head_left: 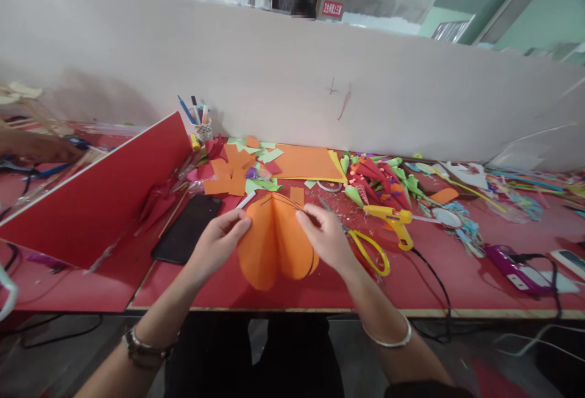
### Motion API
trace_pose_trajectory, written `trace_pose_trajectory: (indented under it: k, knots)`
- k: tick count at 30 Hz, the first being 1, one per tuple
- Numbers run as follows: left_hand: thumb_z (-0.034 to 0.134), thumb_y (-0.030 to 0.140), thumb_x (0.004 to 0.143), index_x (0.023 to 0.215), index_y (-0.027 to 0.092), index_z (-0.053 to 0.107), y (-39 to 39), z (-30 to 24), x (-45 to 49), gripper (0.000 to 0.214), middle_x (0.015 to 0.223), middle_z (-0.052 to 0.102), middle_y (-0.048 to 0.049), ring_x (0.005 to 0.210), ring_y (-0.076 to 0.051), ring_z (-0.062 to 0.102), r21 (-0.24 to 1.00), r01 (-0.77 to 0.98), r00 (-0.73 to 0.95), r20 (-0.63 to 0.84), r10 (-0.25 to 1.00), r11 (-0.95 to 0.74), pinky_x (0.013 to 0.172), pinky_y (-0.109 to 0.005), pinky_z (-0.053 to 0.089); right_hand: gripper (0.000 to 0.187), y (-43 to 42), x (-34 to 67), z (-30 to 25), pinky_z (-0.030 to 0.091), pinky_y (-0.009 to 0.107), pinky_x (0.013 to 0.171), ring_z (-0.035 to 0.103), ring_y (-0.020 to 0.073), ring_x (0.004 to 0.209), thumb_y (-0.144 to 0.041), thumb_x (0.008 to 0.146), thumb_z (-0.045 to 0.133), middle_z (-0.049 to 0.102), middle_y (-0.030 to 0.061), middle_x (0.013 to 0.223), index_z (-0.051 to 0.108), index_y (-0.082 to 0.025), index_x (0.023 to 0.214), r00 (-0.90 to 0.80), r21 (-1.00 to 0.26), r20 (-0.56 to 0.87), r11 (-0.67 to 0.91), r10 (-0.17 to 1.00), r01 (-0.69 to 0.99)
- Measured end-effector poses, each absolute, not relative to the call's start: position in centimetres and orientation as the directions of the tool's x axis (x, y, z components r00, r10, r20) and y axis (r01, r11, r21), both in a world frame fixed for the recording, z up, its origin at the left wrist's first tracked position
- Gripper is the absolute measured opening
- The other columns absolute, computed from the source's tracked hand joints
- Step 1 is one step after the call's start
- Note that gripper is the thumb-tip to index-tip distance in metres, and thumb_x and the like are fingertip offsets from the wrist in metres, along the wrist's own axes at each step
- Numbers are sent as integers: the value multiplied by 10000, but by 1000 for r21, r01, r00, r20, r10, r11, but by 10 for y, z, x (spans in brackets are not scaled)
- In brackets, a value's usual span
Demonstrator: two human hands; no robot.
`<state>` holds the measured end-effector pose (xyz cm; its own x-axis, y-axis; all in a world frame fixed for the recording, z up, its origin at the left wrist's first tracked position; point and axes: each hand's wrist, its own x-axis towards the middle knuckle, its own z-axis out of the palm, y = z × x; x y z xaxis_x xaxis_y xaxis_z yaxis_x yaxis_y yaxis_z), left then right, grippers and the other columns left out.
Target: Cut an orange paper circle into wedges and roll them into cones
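Both hands hold a folded orange paper cutout (pixel 260 245) above the front of the red table. Its lobes hang down on either side of a middle crease, and several layers show along the upper right edge. My left hand (pixel 222 236) pinches the left lobe between thumb and fingers. The right lobe is gripped by my right hand (pixel 326 233), thumb in front. Right of that hand lie yellow-handled scissors (pixel 381 264), partly hidden, and a yellow glue gun (pixel 397 221). A black phone (pixel 187 227) lies by my left hand.
A red board (pixel 105 197) leans at the left, with another person's hand (pixel 50 145) behind it. Orange sheets (pixel 306 163) and paper scraps (pixel 228 169) lie at the back. Green and red paper cones (pixel 379 178), a pen cup (pixel 202 130) and a purple box (pixel 514 270) stand around.
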<state>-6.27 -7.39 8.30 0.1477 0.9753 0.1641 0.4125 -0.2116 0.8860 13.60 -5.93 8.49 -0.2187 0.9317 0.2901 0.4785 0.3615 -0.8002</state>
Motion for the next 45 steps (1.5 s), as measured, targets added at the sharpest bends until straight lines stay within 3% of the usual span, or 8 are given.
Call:
trace_pose_trajectory:
  k: [4,8,11,17,26,36,41,45]
  knots:
    - [352,389,845,603,179,381,-63,72,-69,322,541,351,53,488,-79,373,813,555,114,133,984,-174,454,-186,285,321,-30,144,76,218,213,470,292,79,512,-387,824,386,272,-54,553,325,-189,578,-282,-868,137,253,949,427]
    - [382,353,829,630,180,481,-54,42,-71,283,580,515,22,535,-109,496,306,943,112,72,991,-128,483,-198,303,304,-8,144,51,242,211,489,328,84,523,-390,784,399,332,-53,542,405,-174,571,-351,-830,-79,133,933,541]
    - [443,304,797,701,175,557,-50,20,-70,198,709,605,-31,638,-155,567,169,978,111,65,992,-120,541,-221,358,300,1,142,30,258,213,493,353,89,514,-370,763,413,373,-50,516,442,-162,549,-371,-801,-139,116,918,588]
    - [416,116,794,1148,153,498,-46,5,-61,366,1083,545,-101,995,-198,512,94,946,299,105,948,-309,815,-289,399,308,11,138,10,295,201,517,448,106,580,-375,778,414,525,-14,610,560,-139,646,-388,-745,-158,148,908,650]
    - [367,228,865,1228,192,462,-49,-2,-47,377,1009,535,-86,905,-217,505,9,939,341,109,934,-344,690,-314,423,342,-2,135,11,251,213,500,470,108,559,-336,823,392,544,-7,570,561,-156,585,-351,-538,-122,235,929,809]
    - [400,128,838,1255,157,430,-56,6,-37,420,1052,542,-105,897,-219,498,-84,940,338,81,938,-331,643,-314,398,275,-25,125,9,264,239,526,575,156,694,-306,848,411,649,47,753,617,-190,708,-268,-291,-78,235,960,928]
    - [383,100,837,1270,135,415,-58,10,-33,436,1061,544,-120,900,-230,502,-95,940,334,61,941,-328,614,-322,414,269,-33,131,5,279,236,537,585,152,710,-298,870,394,646,50,816,609,-190,750,-225,-240,-53,207,973,948]
    - [392,256,869,1283,199,411,-71,12,-27,419,1107,529,-130,933,-263,496,-85,948,312,71,947,-306,652,-359,438,286,-35,138,4,280,229,536,573,142,687,-333,873,390,638,38,765,595,-193,729,-188,-248,-29,175,982,953]
